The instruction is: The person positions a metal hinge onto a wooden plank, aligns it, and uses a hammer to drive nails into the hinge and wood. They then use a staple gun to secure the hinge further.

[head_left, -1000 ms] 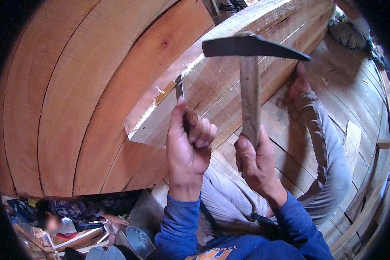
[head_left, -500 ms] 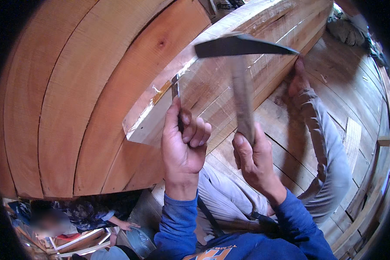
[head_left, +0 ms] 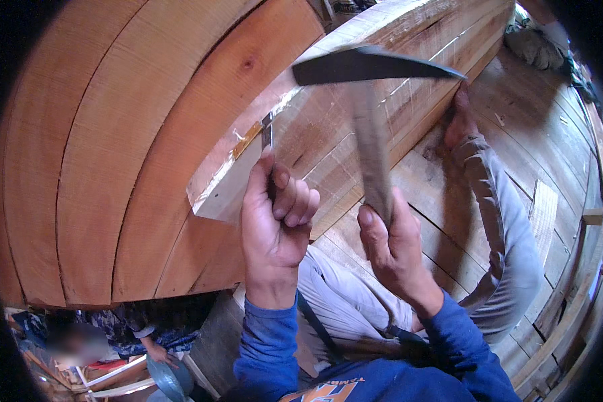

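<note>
My left hand (head_left: 275,231) is closed around a narrow metal chisel (head_left: 267,136) and holds it upright. The chisel's tip meets the upper edge of a thick wooden beam (head_left: 311,144), beside a notch with pale splinters and a yellowish strip. In my right hand (head_left: 396,251) is a hammer (head_left: 372,141), gripped low on its wooden handle. Its long dark head, blunt at the left and tapering to a point at the right, is raised in front of the beam. The chisel's lower end is hidden in my left fingers.
Curved reddish planks (head_left: 134,141) rise at the left. My bent leg (head_left: 499,221) and bare foot rest on the plank floor (head_left: 522,127), near a loose pale board (head_left: 544,218). Another person's hand (head_left: 157,352) is at the lower left by a bluish-grey rounded object (head_left: 171,378).
My left hand and the chisel have shifted slightly left. The hammer head has moved a little up and left. The other person's hand has moved left.
</note>
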Motion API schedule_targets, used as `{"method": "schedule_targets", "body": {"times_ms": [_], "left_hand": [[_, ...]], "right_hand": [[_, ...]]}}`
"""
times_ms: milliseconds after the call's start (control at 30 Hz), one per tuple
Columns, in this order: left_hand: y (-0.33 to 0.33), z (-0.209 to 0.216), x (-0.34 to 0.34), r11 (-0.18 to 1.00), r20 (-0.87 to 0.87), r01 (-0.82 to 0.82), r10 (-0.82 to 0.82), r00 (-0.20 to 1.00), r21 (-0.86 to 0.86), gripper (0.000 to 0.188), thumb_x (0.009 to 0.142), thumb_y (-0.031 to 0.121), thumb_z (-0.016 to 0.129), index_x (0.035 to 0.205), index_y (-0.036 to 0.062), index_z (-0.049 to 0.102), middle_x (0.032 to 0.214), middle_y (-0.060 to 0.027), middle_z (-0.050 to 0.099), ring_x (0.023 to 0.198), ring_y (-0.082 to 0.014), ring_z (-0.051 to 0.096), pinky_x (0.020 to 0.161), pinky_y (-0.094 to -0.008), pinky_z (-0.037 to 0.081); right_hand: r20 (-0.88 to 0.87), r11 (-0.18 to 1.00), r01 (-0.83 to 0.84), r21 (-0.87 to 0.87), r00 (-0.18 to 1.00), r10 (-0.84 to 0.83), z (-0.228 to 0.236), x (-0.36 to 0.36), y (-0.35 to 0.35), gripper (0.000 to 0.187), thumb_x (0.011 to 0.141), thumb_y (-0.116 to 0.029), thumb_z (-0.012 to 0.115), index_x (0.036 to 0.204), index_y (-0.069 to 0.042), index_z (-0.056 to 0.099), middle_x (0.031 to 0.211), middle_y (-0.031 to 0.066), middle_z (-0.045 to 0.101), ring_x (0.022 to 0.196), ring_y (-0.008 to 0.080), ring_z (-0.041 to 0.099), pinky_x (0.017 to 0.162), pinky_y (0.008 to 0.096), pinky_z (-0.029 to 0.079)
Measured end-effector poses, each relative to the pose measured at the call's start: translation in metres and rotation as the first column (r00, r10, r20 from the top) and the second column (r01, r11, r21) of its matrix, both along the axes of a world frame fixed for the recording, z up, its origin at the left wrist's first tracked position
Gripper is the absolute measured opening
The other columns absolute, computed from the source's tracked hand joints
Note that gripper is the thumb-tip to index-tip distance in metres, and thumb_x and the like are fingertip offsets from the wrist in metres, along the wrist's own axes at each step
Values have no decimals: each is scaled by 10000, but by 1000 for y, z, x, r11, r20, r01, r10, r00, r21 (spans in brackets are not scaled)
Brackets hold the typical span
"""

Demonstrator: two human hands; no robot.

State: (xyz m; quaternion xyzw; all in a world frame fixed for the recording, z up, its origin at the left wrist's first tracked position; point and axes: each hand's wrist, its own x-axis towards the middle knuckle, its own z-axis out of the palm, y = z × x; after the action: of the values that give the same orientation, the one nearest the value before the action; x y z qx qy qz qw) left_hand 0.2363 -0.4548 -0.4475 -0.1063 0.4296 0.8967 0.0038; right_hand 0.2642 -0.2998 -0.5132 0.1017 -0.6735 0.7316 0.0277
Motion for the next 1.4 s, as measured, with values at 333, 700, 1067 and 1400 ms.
{"method": "schedule_targets", "body": {"times_ms": [333, 700, 1067, 1400], "left_hand": [[-2, 14, -1, 997, 11, 73, -73, 997, 20, 321, 977, 309, 473, 720, 117, 486, 416, 67, 236, 339, -79, 225, 391, -241, 230], [-11, 27, -3, 993, 106, 120, -121, 987, 8, 315, 995, 293, 434, 744, 106, 471, 425, 68, 240, 340, -79, 254, 396, -238, 246], [-15, 36, -1, 990, 162, 121, -131, 978, 72, 305, 1002, 277, 425, 762, 94, 472, 431, 70, 240, 342, -78, 234, 402, -243, 241], [-17, 35, -2, 982, 148, 172, -182, 972, 74, 282, 999, 276, 436, 783, 98, 465, 435, 77, 245, 348, -69, 255, 399, -230, 235]], "right_hand": [[-41, 993, -9, 119, 999, 14, -1, -10, 1, 225, 917, -191, 573, 1029, -22, 476, 690, 236, 547, 637, 419, 588, 553, 438, 437], [51, 999, -34, 34, 998, 32, -9, -1, -4, 244, 925, -197, 557, 1067, -18, 471, 693, 226, 546, 647, 397, 597, 569, 424, 451], [42, 972, -111, 207, 994, 105, -10, -9, -12, 189, 920, -179, 550, 1007, -30, 474, 718, 235, 555, 661, 422, 584, 573, 447, 446], [41, 996, 20, -90, 999, -16, -12, -6, -7, 232, 923, -206, 552, 1033, -23, 460, 677, 248, 545, 638, 461, 555, 547, 471, 424]]}}
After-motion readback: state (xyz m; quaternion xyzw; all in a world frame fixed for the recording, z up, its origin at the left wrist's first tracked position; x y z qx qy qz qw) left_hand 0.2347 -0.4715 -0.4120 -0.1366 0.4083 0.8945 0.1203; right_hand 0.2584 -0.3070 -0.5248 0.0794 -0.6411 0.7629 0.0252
